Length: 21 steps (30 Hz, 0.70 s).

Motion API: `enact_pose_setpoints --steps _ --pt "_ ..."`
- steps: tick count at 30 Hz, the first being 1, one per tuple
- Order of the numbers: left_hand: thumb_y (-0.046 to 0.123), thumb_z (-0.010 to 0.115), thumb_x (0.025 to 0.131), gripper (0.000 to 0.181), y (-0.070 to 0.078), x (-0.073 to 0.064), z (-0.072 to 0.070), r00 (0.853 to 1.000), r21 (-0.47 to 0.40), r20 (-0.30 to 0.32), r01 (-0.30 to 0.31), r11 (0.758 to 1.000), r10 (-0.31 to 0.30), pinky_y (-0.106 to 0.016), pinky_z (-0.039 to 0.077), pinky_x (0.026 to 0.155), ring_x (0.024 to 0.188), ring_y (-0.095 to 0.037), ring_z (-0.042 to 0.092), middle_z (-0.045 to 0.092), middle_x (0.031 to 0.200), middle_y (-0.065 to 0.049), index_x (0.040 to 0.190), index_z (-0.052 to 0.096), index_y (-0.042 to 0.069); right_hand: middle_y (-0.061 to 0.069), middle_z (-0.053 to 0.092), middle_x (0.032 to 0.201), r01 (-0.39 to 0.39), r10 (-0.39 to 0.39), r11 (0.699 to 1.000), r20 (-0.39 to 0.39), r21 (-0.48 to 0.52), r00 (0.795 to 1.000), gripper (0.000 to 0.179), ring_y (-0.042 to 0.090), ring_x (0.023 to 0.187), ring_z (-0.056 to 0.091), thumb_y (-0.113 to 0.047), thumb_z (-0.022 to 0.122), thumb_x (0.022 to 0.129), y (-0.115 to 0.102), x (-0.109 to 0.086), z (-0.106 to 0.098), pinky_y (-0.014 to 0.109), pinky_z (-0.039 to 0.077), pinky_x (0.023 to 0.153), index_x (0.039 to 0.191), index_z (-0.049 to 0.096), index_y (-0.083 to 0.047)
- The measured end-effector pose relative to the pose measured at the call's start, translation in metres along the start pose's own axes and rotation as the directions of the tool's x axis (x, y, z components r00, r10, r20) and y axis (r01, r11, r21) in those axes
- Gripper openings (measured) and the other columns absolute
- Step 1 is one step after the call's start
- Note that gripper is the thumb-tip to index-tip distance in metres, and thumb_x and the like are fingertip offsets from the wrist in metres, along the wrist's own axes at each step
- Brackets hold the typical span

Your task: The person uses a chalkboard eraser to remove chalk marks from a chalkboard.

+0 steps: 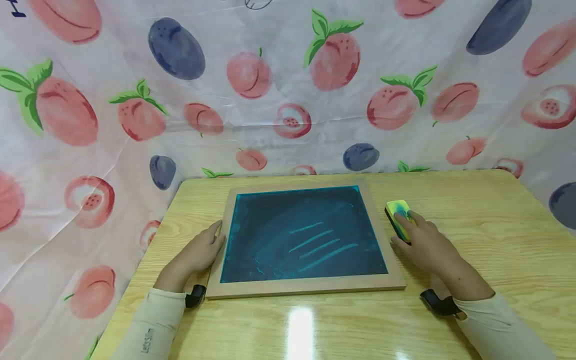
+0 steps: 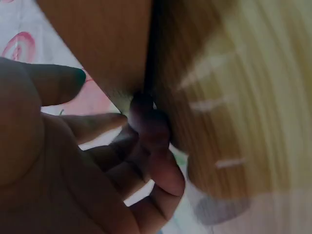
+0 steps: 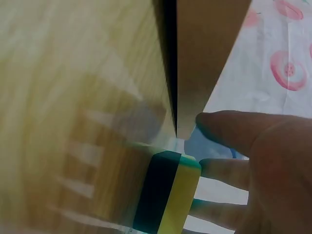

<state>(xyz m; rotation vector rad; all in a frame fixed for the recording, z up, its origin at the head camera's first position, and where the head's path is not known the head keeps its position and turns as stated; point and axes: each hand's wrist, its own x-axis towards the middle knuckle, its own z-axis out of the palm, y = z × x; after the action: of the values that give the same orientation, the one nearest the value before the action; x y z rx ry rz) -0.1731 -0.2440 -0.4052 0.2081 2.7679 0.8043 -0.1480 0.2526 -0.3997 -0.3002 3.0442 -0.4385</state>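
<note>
A wood-framed blackboard (image 1: 306, 285) lies flat on the table, with several blue-green chalk strokes and smudges on its dark surface. At its left edge is my left hand (image 1: 203, 250), fingertips right against the frame. The left wrist view shows that hand's fingers (image 2: 156, 131) bent at the frame's side and a green-stained thumb tip. To the right of the board, a yellow board eraser (image 1: 398, 206) with a dark underside and a blue-green stain lies on the table. Fingertips of my right hand (image 1: 427, 245) rest on its top. The right thumb lies apart from it, beside the frame's right edge.
The pale wooden table (image 1: 252, 330) is glossy and reflects light near its front. Behind and to the left hangs a white cloth (image 1: 279, 45) printed with fruit. Black straps (image 1: 438, 302) sit at both wrists, below the light sleeves.
</note>
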Motion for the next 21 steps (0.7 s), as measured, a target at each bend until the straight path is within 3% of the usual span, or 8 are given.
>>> enact_pose_setpoints --steps 3,8,15,21 --pt "0.029 0.030 0.101 0.057 -0.0013 0.0007 0.0002 1.000 -0.033 0.000 -0.001 0.999 0.001 -0.053 0.025 0.107 0.136 -0.038 0.027 0.026 0.148 -0.023 0.148 0.011 0.001 0.034 0.023 0.142 0.008 -0.008 1.000 0.019 0.004 1.000 0.061 0.058 0.120 0.032 -0.031 0.052 0.093 0.0004 0.0001 0.0008 0.067 0.034 0.087 0.143 0.031 -0.005" --pt "0.028 0.032 0.101 0.056 -0.0031 0.0030 0.0019 0.999 -0.066 0.014 -0.031 0.997 0.032 -0.052 0.034 0.101 0.126 -0.035 0.042 0.040 0.140 -0.021 0.148 0.012 0.005 0.034 0.026 0.140 0.035 -0.036 0.999 -0.006 -0.042 0.999 0.057 0.059 0.114 0.039 -0.018 0.055 0.091 0.0019 -0.0018 0.0012 0.064 0.038 0.085 0.142 0.033 -0.002" --pt "0.035 0.031 0.101 0.059 -0.0068 0.0017 0.0032 1.000 0.067 0.009 0.005 0.998 -0.005 -0.067 0.014 0.102 0.135 -0.040 0.027 0.028 0.147 -0.021 0.149 0.009 0.010 0.033 0.034 0.135 0.066 -0.070 0.996 -0.067 -0.060 0.995 0.051 0.054 0.106 0.048 -0.018 0.057 0.090 0.0013 -0.0029 0.0025 0.061 0.043 0.079 0.136 0.041 -0.002" --pt "0.037 0.031 0.100 0.060 -0.0098 0.0053 0.0046 1.000 0.081 0.005 0.007 0.997 -0.007 -0.066 0.014 0.101 0.134 -0.040 0.028 0.030 0.146 -0.022 0.149 0.009 0.010 0.031 0.042 0.125 0.078 -0.089 0.993 -0.127 -0.089 0.988 0.043 0.045 0.086 0.059 -0.014 0.061 0.087 0.0021 -0.0005 0.0030 0.052 0.049 0.065 0.126 0.047 -0.001"
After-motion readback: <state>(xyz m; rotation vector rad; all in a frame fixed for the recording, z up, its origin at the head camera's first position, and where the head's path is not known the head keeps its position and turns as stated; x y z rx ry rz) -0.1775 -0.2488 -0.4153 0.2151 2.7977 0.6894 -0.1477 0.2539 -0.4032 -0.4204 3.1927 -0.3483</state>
